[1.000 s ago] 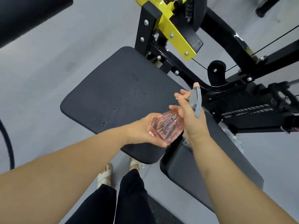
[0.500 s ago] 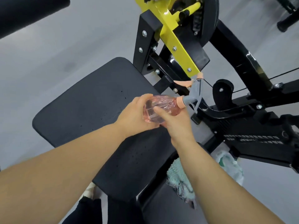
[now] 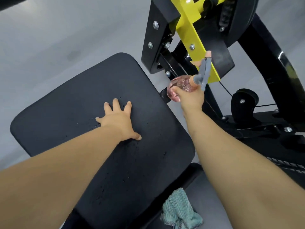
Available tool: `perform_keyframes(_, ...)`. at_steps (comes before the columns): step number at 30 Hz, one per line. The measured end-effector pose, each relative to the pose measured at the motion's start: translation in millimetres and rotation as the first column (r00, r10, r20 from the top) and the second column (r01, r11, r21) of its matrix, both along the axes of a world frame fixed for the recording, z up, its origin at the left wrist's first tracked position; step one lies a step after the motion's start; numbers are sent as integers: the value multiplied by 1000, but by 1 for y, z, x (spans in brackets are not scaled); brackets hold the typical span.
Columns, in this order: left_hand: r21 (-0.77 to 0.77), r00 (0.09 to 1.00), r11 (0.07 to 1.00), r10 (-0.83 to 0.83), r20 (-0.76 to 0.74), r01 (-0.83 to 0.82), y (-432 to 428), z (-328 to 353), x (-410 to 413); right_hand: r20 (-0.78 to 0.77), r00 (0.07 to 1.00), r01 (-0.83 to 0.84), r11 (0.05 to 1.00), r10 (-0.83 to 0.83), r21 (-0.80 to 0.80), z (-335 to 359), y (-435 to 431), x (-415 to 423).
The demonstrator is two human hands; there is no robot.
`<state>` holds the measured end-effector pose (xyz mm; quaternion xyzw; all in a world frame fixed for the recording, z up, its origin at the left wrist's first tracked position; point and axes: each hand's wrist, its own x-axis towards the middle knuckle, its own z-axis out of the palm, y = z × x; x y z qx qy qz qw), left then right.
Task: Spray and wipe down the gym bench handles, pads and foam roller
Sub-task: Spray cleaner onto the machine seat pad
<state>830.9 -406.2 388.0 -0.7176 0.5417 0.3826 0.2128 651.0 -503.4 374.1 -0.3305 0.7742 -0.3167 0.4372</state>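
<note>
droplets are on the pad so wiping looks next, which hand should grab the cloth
Left, probably. The left hand rests open and empty on the wet pad, while the right hand grips the spray bottle. The cloth lies below, between both forearms.

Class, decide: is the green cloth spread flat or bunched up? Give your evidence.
Bunched up. The cloth lies in a crumpled heap of folds beside the black pad.
</note>
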Motion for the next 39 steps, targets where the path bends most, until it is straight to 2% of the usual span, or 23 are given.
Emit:
perform_keyframes(3,31,1000,999,-8,7,8,-4,-1,-2,-6,998,-65,997,65,-36,-10,-6,11)
perform_keyframes(8,34,1000,999,-7,11,7,-3,-2,-1,-78,995,-70,996,66,-52,-17,-12,17)
perform_keyframes(12,25,1000,1000,-8,7,8,-2,-1,-1,-159,978,-131,991,131,12,-16,-12,9)
perform_keyframes(17,8,1000,1000,0,-1,0,-2,-2,0,-286,906,-287,950,311,124,-16,-13,-1)
perform_keyframes(25,-27,1000,1000,10,-9,-10,1,-1,0,-318,883,-329,939,344,101,-8,2,-7)
perform_keyframes(30,-106,995,991,70,-64,-77,11,-4,4,-211,931,-271,950,299,154,11,64,7)
perform_keyframes(32,-151,994,985,74,-78,-85,17,-6,8,-270,893,-362,931,360,45,24,106,11)
perform_keyframes(35,-248,987,963,75,-140,-108,32,-7,15,-485,770,-543,825,414,-158,44,180,5)
perform_keyframes(37,-305,987,948,42,-158,-89,44,-7,25,-643,648,-615,779,408,-126,42,225,-8)
perform_keyframes(39,-324,989,946,-76,-126,32,62,-5,35,-729,548,-596,803,411,5,35,269,-23)
